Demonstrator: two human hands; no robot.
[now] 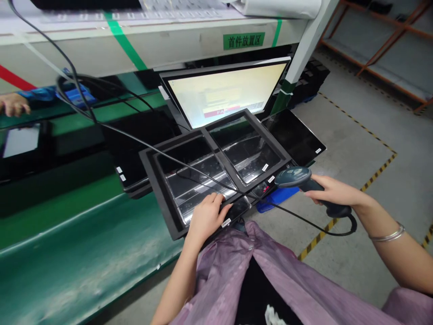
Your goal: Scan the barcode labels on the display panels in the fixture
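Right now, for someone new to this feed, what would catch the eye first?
The lit monitor stands at the centre, just behind a black divided tray. In front, the right hand grips a dark handheld barcode scanner at the tray's right corner, while the left hand rests on the tray's near section. A co-worker's hand shows at the far left edge.

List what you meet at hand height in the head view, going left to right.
co-worker's hand → person's left hand → handheld barcode scanner → person's right hand → yellow-and-black floor tape
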